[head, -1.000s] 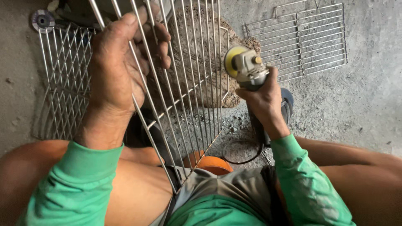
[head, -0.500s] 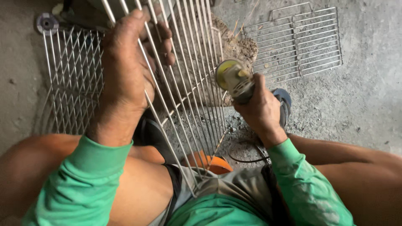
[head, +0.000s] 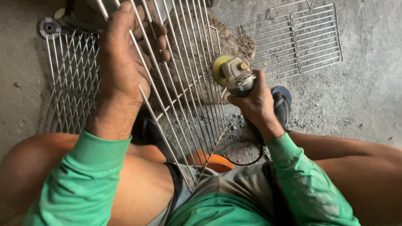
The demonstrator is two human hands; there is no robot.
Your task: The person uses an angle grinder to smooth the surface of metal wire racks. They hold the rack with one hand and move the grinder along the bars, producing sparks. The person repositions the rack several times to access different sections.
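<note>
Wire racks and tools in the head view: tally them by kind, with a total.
Wire racks: 3, one gripped by the left hand, one flat on the floor at left, one at upper right
Angle grinder: 1, in the right hand
Loose grinding disc: 1
Total: 5

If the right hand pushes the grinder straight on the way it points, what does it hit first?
Most likely the wire rack held by the left hand: the right hand aims the angle grinder at its edge, though depth is unclear.
</note>
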